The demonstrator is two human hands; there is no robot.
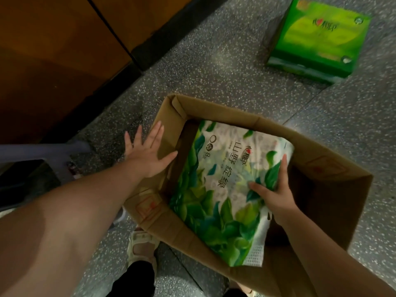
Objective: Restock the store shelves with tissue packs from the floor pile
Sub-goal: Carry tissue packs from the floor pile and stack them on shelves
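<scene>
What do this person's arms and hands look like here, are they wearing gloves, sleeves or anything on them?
Both forearms are bare, with no sleeves in view. The left hand and right hand wear no gloves, and no rings, watch or bracelet show on the fingers or wrists. No markings are visible.

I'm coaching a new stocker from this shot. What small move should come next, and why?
Probably lift the leaf-print tissue pack up out of the cardboard box: the right hand already grips its edge, and the left hand lies flat on the box flap, steadying it.
</scene>
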